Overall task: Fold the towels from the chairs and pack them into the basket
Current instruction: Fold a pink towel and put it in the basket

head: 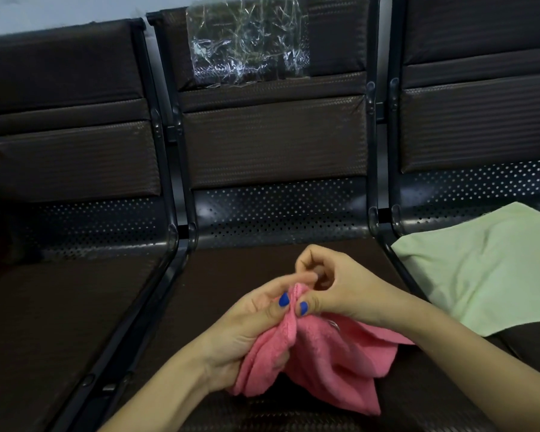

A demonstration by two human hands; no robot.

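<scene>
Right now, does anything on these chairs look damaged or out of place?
Yes: a crinkled patch of clear plastic film is stuck on the middle chair's backrest, possibly covering damage. The green towel lies unfolded on the right seat. No basket is in view.

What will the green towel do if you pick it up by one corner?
The green towel would probably droop and hang, since it lies thin and wrinkled over the right chair seat. It looks light, much like the pink towel sagging from both hands.

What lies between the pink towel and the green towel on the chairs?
In the head view, the right hand's forearm and the dark armrest bar dividing the seats lie between the pink towel and the green towel.
</scene>
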